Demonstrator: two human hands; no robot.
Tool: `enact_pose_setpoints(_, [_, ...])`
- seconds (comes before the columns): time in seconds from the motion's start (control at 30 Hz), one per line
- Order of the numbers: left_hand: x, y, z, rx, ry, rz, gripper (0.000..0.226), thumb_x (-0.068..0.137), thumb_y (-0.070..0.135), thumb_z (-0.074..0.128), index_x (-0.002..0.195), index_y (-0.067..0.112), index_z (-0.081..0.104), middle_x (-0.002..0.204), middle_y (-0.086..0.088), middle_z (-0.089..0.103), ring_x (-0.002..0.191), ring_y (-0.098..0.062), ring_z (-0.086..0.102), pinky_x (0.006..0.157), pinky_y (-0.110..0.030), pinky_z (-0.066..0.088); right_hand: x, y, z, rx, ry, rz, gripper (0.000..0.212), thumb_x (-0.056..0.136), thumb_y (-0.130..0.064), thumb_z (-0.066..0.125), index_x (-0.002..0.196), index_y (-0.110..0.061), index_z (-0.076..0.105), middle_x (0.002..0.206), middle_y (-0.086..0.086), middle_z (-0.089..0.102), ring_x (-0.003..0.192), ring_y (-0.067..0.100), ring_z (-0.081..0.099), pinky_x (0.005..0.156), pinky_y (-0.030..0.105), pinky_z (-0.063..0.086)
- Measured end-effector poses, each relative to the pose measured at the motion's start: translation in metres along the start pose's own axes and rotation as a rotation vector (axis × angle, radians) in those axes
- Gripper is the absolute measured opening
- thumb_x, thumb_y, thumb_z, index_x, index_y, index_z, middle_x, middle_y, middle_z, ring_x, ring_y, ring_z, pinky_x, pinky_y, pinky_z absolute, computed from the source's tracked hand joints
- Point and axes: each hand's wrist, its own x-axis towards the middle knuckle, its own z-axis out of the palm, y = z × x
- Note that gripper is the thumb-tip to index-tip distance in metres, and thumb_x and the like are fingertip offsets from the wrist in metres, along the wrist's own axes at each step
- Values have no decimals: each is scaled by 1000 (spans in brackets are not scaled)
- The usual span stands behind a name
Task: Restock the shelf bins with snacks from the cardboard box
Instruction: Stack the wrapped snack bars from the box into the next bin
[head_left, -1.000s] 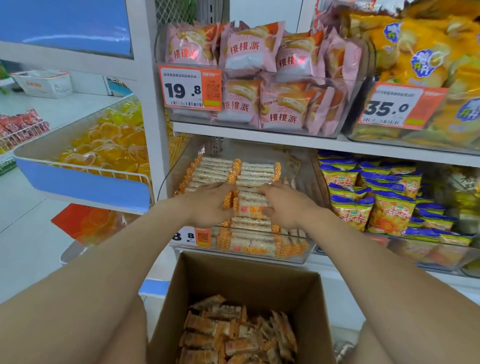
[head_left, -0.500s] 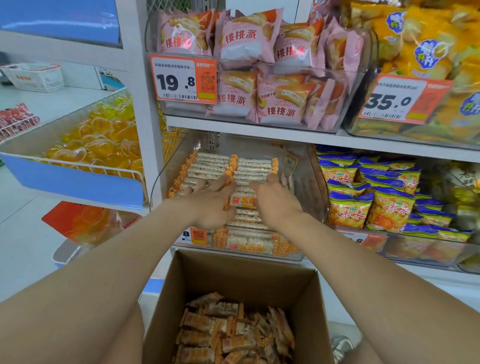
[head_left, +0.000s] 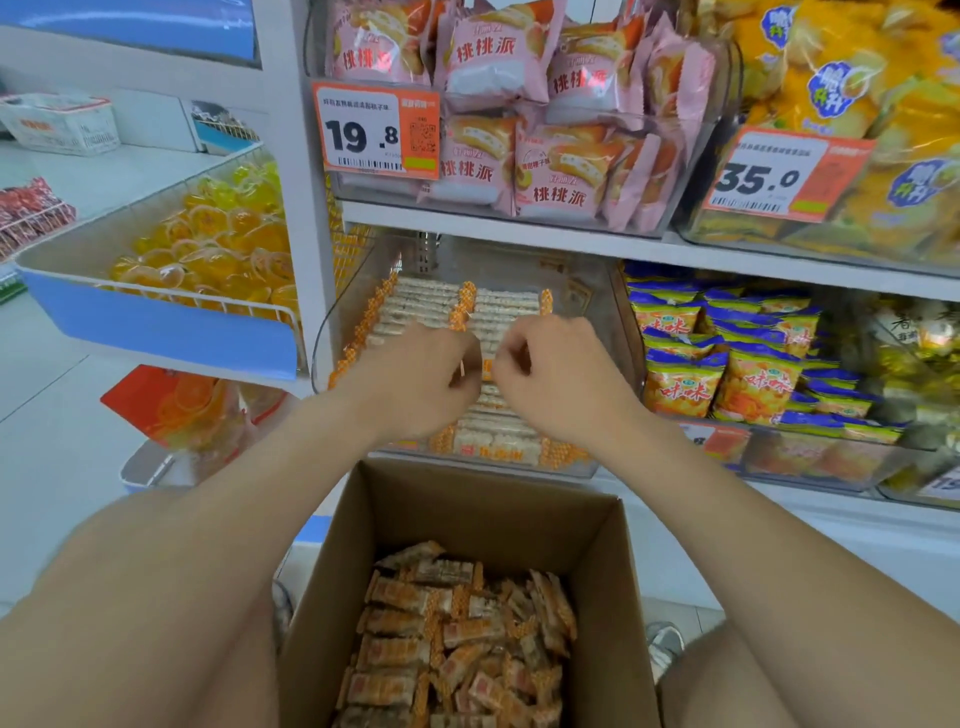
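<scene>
- We're facing a white shelf unit (head_left: 519, 221) that's filling the upper half of the view and carrying clear bins on 2 levels.
- The cardboard box (head_left: 467, 514) is sitting open right below us, between our forearms, with its far wall just under the front of the middle lower bin.
- The side basket (head_left: 156, 327) with the blue front is hanging left of the shelf post and holding yellow jelly cups (head_left: 218, 244).
- The clear bin (head_left: 592, 317) is sitting on the lower level directly behind the box. Its right rear corner is showing bare.
- Pink packs (head_left: 493, 57) are filling the bin above it, and yellow bags (head_left: 857, 78) are filling the next bin to the right.
- Blue-and-yellow bags (head_left: 737, 364) are standing in the bin just right of the clear bin.
- Loose snack bars (head_left: 447, 644) in orange-and-white wrappers are lying jumbled in the bottom of the box.
- Stocked bars (head_left: 415, 306) are lying flat in the clear bin, 2 neat columns side by side, and more are piling at the front.
- Left hand (head_left: 415, 379) is hovering over the middle of the bin with its fingers curling inward. We can't tell if it's pinching a wrapper.
- Right hand (head_left: 556, 379) is hovering just beside it, nearly touching, with its fingers curling in too. We can't tell whether it's gripping anything.
- 2 orange price tags are showing: the 19.8 tag (head_left: 374, 132) on the pink-pack bin and the 35.0 tag (head_left: 779, 176) on the yellow-bag bin.
</scene>
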Motion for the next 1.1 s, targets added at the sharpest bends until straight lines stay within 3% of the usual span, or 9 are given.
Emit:
enact_pose_setpoints(0.1, [-35,11,3,-15,-215,52,6,98,30,57,98,29,63,80,9,61,72,-10,55,60,-27,38,-48,-15,-2,44,-328,-38,32,93,-25,58,66,-10,65,56,3,57,57,22,57,55,37,46])
enact_pose_setpoints(0.23, [-71,12,41,61,-605,21,15,102,39,57,105,26,64,93,9,63,85,-16,60,74,-33,46,-93,-16,22,-119,-877,-101,34,98,-37,58,76,-15,72,64,0,64,63,24,63,61,41,54])
enact_pose_setpoints(0.37, [-82,-2,103,166,-783,-133,25,103,32,56,126,28,66,112,4,66,98,-20,63,84,-35,52,-119,-15,66,-284,-1135,-73,30,102,-31,56,78,-14,64,72,1,61,61,21,56,55,34,47])
enact_pose_setpoints(0.5, [-90,-27,169,85,-729,-292,30,102,28,56,130,29,65,112,0,68,95,-24,66,90,-46,59,-118,3,110,-271,-1062,3,22,102,-22,55,83,-14,63,81,4,62,64,20,55,54,32,44])
enact_pose_setpoints(0.63, [-108,-45,220,1,-656,-393,42,103,21,52,144,19,52,134,-9,63,115,-31,64,99,-45,55,-113,38,154,-146,-898,151,11,100,-13,55,95,-13,65,91,6,65,78,25,66,65,38,56])
enact_pose_setpoints(0.83, [-125,-72,284,-35,-635,-526,17,101,19,56,115,18,64,120,-10,64,107,-31,62,94,-43,56,-125,82,222,-97,-896,333,16,100,-27,55,110,-20,65,107,5,65,95,29,65,91,47,57])
enact_pose_setpoints(0.9, [-119,-76,298,-79,-575,-577,23,100,18,57,122,18,63,125,-10,64,115,-32,60,99,-43,53,-135,95,243,-209,-849,324,13,98,-25,54,104,-23,66,107,7,68,101,34,63,100,53,51])
enact_pose_setpoints(1.0, [-111,-85,320,-93,-527,-624,54,97,19,60,149,20,45,155,-11,44,146,-37,35,121,-52,31,-150,111,277,-229,-714,296,29,99,-21,53,126,-25,64,115,7,70,119,35,60,113,52,40])
enact_pose_setpoints(1.1, [-109,-97,339,-104,-593,-661,69,98,14,61,159,20,28,168,-12,21,154,-40,20,123,-57,26,-159,115,304,-8,-713,329,60,99,-11,55,155,-26,41,124,12,68,111,34,65,93,46,55])
